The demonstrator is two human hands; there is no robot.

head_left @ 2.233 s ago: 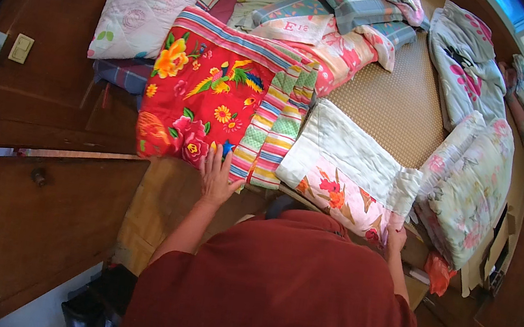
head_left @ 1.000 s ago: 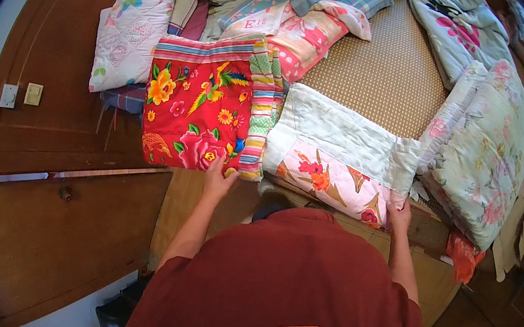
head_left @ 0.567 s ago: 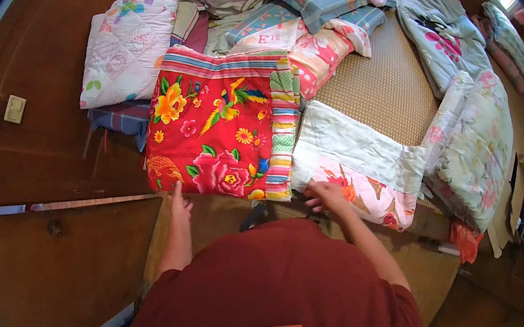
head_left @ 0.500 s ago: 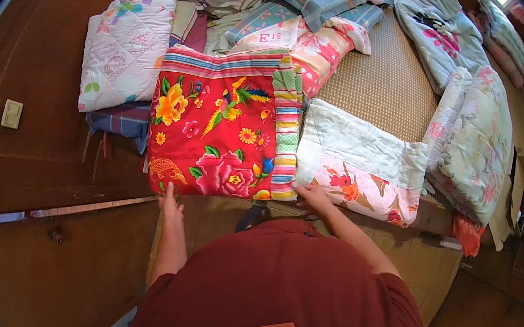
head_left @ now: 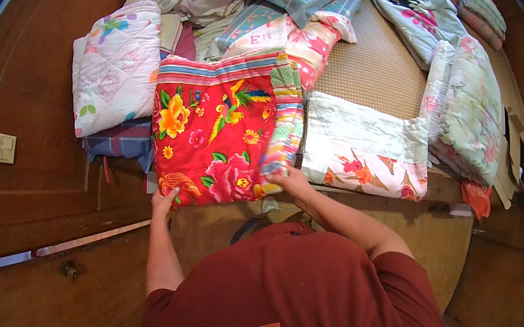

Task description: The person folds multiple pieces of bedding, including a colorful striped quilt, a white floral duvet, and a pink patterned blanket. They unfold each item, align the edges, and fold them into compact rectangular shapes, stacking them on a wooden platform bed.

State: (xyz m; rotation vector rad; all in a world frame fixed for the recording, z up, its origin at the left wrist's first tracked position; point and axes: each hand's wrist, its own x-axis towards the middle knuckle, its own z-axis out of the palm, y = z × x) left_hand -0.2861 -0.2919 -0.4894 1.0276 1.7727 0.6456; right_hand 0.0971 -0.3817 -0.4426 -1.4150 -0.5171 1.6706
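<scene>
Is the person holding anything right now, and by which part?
Yes, the folded red flowered bedding: the left hand grips its near-left corner, the right hand its striped near-right corner.

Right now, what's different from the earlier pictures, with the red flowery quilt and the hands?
The left hand went from the red quilt's near right part to its near left corner. The right hand let go of the white-and-pink quilt, moved left and took the red quilt's near right corner. The white-and-pink quilt still lies beside it; the pale flowered quilt stayed at the right.
</scene>
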